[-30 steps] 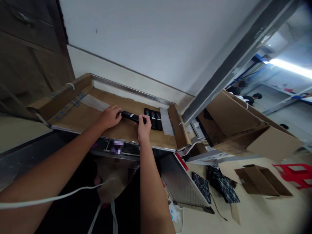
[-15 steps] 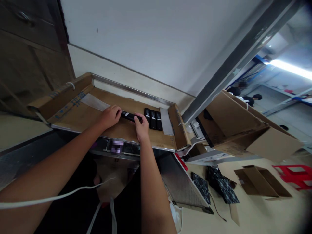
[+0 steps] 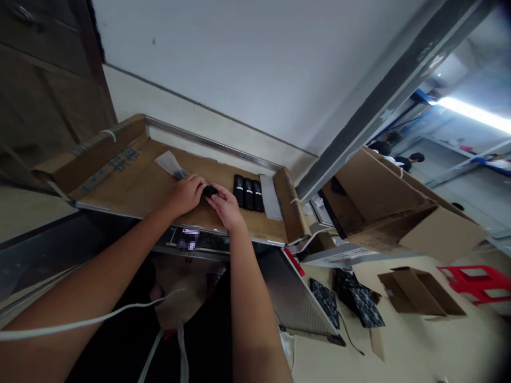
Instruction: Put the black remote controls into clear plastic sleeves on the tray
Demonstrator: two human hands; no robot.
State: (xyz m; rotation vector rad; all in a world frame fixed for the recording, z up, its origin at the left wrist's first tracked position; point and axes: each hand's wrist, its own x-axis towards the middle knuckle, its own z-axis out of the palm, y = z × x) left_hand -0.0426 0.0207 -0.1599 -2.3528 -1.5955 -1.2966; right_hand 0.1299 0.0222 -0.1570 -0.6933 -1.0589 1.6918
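Both my hands meet over a cardboard-lined tray [image 3: 131, 183] on a metal frame. My left hand [image 3: 186, 194] is closed round a clear plastic sleeve [image 3: 171, 164] that sticks out behind it, with a black stick-shaped device [image 3: 209, 190] going into it. My right hand [image 3: 225, 205] pinches the near end of that black device. Just to the right, three more black devices [image 3: 248, 193] lie side by side on the cardboard.
A white strip [image 3: 269, 197] lies beside the row of devices. To the right stand open cardboard boxes [image 3: 399, 213], a perforated metal panel [image 3: 297, 303], dark patterned pieces [image 3: 361, 306] and a red stool [image 3: 475, 282]. People are seated far off. White cords hang near me.
The black device lay mostly bare between my hands; now it is nearly hidden between them. My hands have come together, and the clear sleeve's free end has lifted off the cardboard.
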